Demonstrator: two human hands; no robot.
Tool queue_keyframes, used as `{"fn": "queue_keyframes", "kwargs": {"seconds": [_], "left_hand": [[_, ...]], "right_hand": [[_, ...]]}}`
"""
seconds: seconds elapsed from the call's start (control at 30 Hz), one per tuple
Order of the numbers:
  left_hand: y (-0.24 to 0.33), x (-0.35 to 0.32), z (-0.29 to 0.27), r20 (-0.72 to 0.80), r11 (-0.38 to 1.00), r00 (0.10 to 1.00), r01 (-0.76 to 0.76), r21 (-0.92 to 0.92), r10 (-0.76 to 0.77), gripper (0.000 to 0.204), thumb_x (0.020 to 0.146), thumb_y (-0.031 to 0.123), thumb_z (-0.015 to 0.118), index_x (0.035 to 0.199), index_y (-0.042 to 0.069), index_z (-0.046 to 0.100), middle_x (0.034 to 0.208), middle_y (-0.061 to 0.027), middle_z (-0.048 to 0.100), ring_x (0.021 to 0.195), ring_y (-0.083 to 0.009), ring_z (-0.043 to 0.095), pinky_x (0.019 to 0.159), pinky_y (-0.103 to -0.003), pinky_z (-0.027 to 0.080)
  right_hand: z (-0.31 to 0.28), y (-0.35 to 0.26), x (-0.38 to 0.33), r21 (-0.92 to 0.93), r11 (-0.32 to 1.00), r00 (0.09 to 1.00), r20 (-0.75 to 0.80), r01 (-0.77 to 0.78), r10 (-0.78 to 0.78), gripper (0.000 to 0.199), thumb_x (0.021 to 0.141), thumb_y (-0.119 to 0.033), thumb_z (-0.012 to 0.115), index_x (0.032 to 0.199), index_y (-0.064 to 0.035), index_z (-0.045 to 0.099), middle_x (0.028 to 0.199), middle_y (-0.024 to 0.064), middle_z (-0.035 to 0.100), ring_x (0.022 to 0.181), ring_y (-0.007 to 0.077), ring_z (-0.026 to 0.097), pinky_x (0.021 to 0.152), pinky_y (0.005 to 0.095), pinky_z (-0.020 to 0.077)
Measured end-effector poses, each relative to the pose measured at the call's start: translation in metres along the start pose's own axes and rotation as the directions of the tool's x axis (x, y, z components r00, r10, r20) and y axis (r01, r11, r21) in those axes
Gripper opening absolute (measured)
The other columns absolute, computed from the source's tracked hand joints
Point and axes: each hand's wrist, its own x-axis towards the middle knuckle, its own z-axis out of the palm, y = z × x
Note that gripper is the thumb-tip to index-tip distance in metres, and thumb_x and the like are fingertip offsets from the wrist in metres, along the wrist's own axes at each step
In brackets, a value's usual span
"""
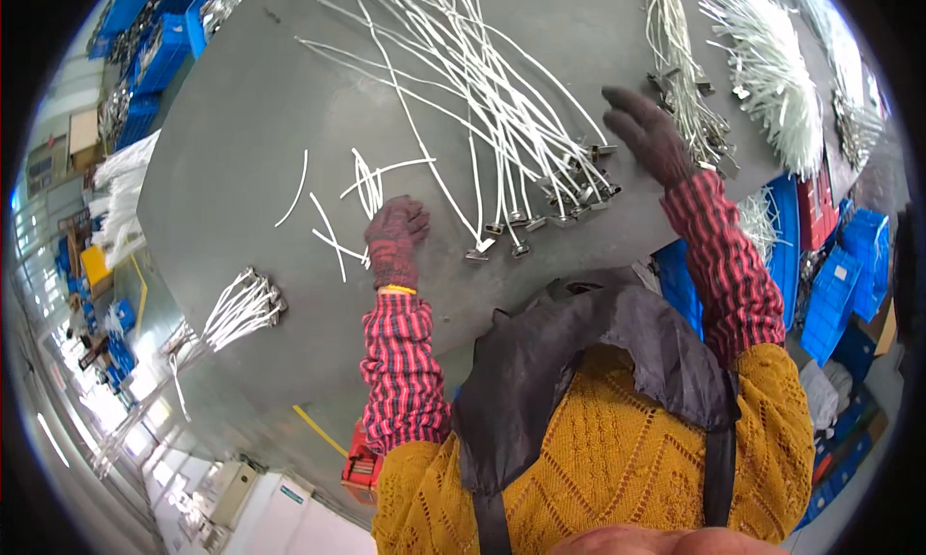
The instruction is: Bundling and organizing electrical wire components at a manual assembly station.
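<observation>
My left hand (397,235), in a dark red glove, rests at the table's near middle with its fingers curled. It touches or covers the ends of several short white tubes (368,184); what lies inside the fingers is hidden. My right hand (651,135), also gloved, hovers over the table at the right, fingers stretched out and thumb apart, nothing in it. Between the hands spreads a loose pile of long white wires (492,82). Small metal terminals (569,193) sit at the wires' near ends, just left of my right hand.
A bundle of wires with metal ends (690,102) lies right of my right hand, beside a thick white bundle (772,82). A smaller wire bundle (241,309) sits at the grey table's (222,160) left edge. Blue bins (831,299) stand at the right, below the table.
</observation>
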Motion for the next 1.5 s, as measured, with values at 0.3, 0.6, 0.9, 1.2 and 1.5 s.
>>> {"fn": "queue_keyframes", "kwargs": {"seconds": [0.3,0.6,0.9,1.2,1.5], "left_hand": [[0.001,0.006,0.012,0.072,0.998,0.997,-0.019,0.054,0.015,0.029,0.095,0.021,0.063,0.114,-0.002,0.065,0.101,-0.0163,0.071,0.080,-0.0253,0.072,0.071,-0.036,0.060],[-0.013,-0.042,0.049,0.043,0.366,0.996,-0.070,0.928,0.082,0.039,0.087,0.041,0.063,0.105,0.007,0.072,0.101,-0.0171,0.072,0.097,-0.0351,0.068,0.088,-0.046,0.052],[-0.060,0.035,0.077,0.428,0.811,0.883,-0.390,0.437,0.194,0.039,0.088,0.033,0.066,0.110,0.002,0.070,0.102,-0.0181,0.072,0.090,-0.0367,0.068,0.085,-0.044,0.052],[-0.031,0.003,0.156,0.801,0.188,0.598,-0.791,0.583,0.030,0.042,0.099,0.039,0.054,0.121,0.005,0.064,0.120,-0.0199,0.067,0.107,-0.0378,0.065,0.092,-0.046,0.052],[0.040,-0.054,0.158,0.423,0.880,0.883,-0.025,0.474,-0.203,0.039,0.092,0.033,0.069,0.118,0.004,0.066,0.094,-0.0103,0.067,0.081,-0.0170,0.065,0.076,-0.031,0.057]], "right_hand": [[0.046,0.021,0.062,0.173,0.952,0.966,-0.005,-0.252,0.257,0.060,0.097,-0.038,0.063,0.139,0.0021,0.053,0.119,0.0141,0.068,0.104,0.0182,0.065,0.093,0.0308,0.0509],[0.055,0.020,0.051,0.198,0.931,0.946,-0.042,-0.307,0.321,0.051,0.097,-0.035,0.064,0.134,-0.0002,0.059,0.123,0.0142,0.068,0.109,0.0197,0.065,0.097,0.0307,0.0501],[0.082,-0.020,0.051,0.157,0.925,0.895,0.350,-0.347,0.276,0.063,0.092,-0.055,0.057,0.127,-0.0033,0.066,0.119,0.0169,0.070,0.108,0.0283,0.066,0.098,0.0404,0.0482],[0.080,-0.060,0.037,0.026,0.941,0.754,0.605,-0.338,0.254,0.067,0.076,-0.055,0.074,0.118,-0.0033,0.069,0.107,0.0158,0.072,0.097,0.0252,0.065,0.090,0.0401,0.0510],[0.062,-0.042,0.006,-0.138,0.930,0.870,0.329,-0.341,0.367,0.048,0.072,-0.037,0.075,0.108,-0.0071,0.070,0.083,0.0092,0.072,0.078,0.0177,0.067,0.076,0.0356,0.0521]]}}
